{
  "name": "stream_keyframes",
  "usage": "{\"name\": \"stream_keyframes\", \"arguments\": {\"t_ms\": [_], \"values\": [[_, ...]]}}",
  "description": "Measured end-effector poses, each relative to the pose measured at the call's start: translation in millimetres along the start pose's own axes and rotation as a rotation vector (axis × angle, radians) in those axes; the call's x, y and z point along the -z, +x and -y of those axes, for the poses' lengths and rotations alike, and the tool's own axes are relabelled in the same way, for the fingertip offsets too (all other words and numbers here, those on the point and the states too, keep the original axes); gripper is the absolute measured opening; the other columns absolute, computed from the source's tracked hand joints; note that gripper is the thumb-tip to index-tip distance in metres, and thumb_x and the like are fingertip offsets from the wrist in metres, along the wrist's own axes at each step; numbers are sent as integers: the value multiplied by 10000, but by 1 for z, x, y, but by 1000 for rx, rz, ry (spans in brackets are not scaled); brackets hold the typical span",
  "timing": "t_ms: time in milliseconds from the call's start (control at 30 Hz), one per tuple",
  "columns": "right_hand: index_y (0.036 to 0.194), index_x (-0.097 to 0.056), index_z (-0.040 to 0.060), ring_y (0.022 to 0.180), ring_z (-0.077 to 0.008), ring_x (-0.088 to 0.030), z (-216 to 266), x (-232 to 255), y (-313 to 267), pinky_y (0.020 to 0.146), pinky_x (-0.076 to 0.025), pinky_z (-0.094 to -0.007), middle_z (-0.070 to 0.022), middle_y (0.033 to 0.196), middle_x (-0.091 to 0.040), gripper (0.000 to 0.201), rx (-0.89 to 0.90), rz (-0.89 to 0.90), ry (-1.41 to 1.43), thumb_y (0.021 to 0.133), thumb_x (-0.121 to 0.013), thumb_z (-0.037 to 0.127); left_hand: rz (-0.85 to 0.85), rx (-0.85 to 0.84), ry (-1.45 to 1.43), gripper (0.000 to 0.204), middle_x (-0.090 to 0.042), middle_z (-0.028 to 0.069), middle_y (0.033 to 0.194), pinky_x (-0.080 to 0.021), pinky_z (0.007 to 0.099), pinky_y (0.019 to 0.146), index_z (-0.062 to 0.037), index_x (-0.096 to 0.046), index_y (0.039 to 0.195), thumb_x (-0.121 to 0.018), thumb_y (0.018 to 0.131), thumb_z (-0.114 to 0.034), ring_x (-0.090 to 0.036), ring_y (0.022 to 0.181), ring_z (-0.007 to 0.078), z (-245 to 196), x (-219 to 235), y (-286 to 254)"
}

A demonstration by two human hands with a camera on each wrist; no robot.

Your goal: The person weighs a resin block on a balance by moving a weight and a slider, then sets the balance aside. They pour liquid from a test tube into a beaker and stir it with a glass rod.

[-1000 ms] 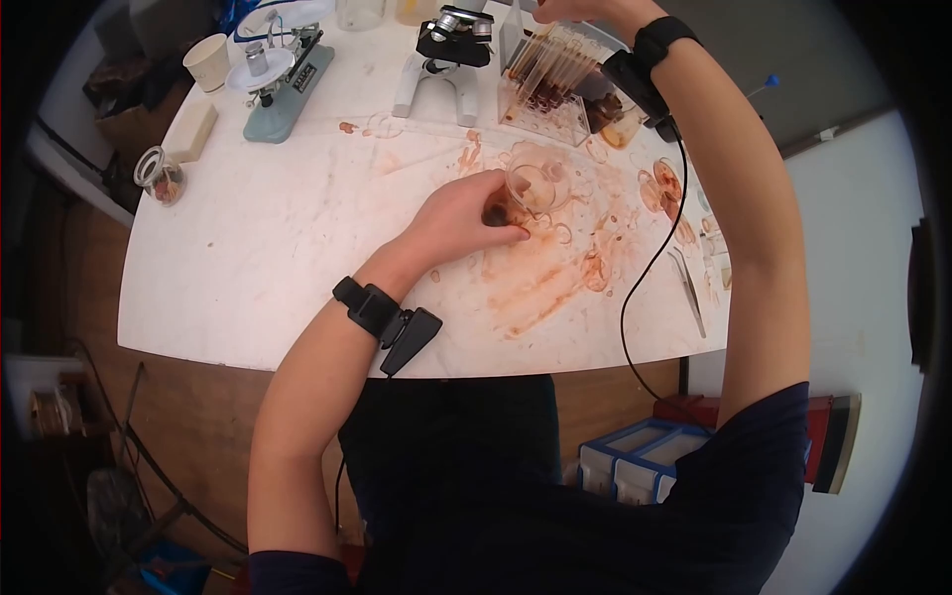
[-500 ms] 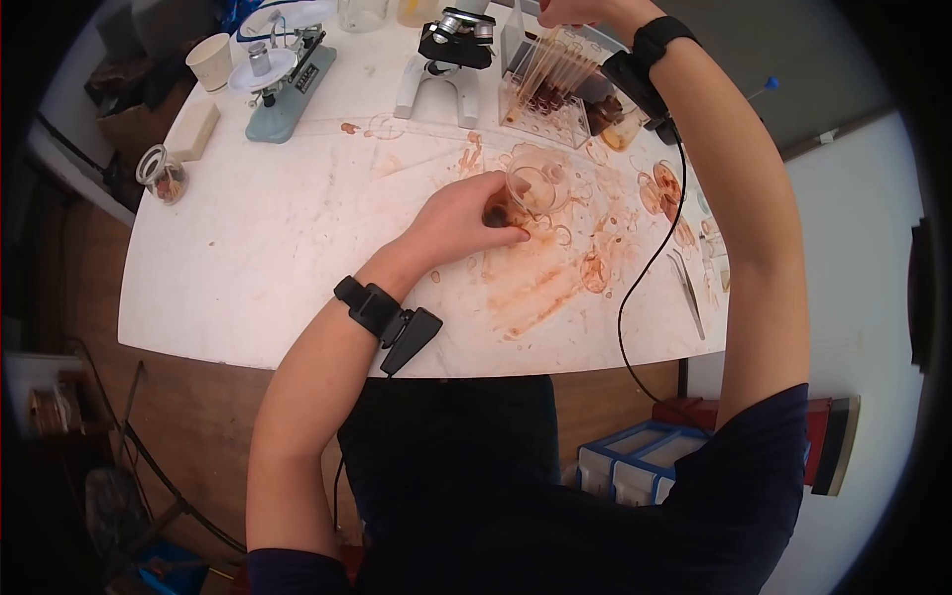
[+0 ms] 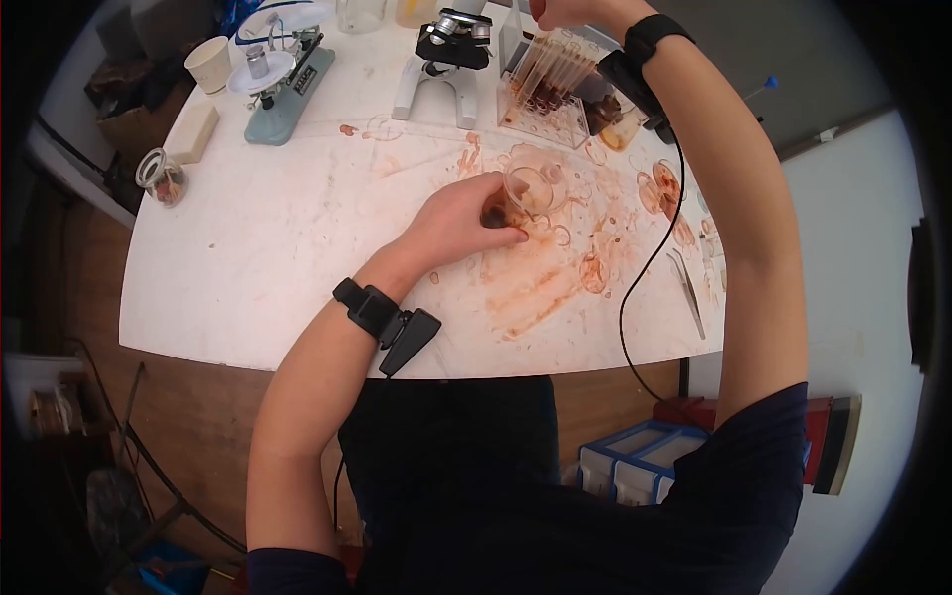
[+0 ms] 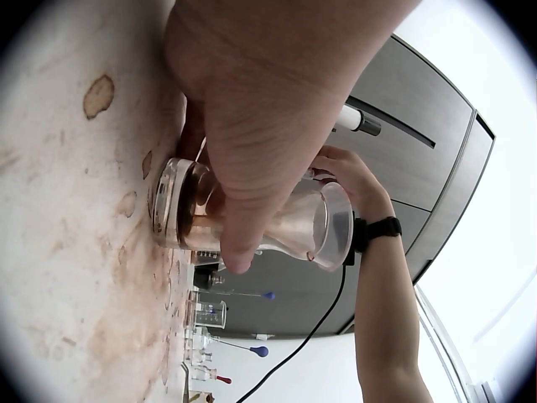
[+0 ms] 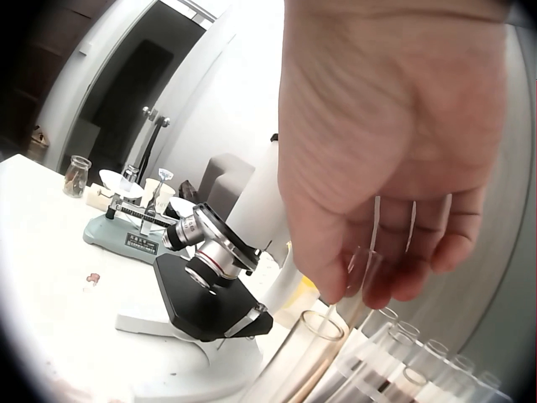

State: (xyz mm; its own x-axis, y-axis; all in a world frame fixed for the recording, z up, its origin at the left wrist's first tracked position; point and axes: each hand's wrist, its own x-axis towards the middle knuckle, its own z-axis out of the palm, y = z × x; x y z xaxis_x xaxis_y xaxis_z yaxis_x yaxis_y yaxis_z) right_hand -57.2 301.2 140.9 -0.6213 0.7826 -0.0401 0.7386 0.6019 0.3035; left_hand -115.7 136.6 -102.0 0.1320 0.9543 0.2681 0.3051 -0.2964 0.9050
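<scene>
My left hand (image 3: 451,220) grips a clear glass vessel (image 3: 534,188) standing upright on the stained tabletop. In the left wrist view, the thumb and fingers of this hand (image 4: 260,109) wrap the vessel (image 4: 331,222), which has a flared rim and dark brown contents low down. At the top edge of the head view, my right hand (image 3: 585,10) is above a clear rack (image 3: 545,121) of test tubes. The right wrist view shows that hand (image 5: 394,117) pinching a thin glass tube (image 5: 362,269) at its top, close to a wide test tube's mouth (image 5: 323,326).
A microscope (image 3: 454,45) stands left of the rack, with a balance (image 3: 281,109), paper cup (image 3: 208,64), white block (image 3: 191,132) and small jar (image 3: 161,178) farther left. Tweezers (image 3: 686,293) lie near the right edge; a black cable (image 3: 635,283) hangs from the right wrist.
My right hand and wrist have shifted very slightly left. The left hand keeps its grip on the glass vessel in the same place.
</scene>
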Motion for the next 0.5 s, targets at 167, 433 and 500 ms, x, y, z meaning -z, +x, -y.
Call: {"name": "stream_keyframes", "arguments": {"t_ms": [167, 433, 500], "values": [[1037, -767, 58, 1028, -361, -696, -11, -3, 13, 861, -559, -422, -191, 1078, -739, 386, 90, 25, -68, 717, -824, 265, -5, -4, -19, 523, -676, 59, 970, -520, 293, 790, -66, -636, 1247, -844, 793, -222, -626, 845, 153, -2, 0, -1], [1044, -761, 51, 1012, -362, -694, -16, -11, 21, 844, -561, -427, -190, 1061, -739, 408, 157, -1, -125, 716, -831, 284, 11, 15, -2, 522, -676, 63, 977, -520, 294, 786, -69, -637, 1236, -850, 788, -236, -627, 847, 156, -3, 2, 0], [1045, -760, 43, 1014, -362, -694, -12, -9, 14, 846, -560, -428, -195, 1061, -738, 409, 129, 6, -118, 723, -825, 285, 9, 15, 2, 524, -678, 63, 982, -520, 295, 789, -71, -638, 1236, -851, 788, -239, -630, 849, 159, -3, 2, 0]]}}
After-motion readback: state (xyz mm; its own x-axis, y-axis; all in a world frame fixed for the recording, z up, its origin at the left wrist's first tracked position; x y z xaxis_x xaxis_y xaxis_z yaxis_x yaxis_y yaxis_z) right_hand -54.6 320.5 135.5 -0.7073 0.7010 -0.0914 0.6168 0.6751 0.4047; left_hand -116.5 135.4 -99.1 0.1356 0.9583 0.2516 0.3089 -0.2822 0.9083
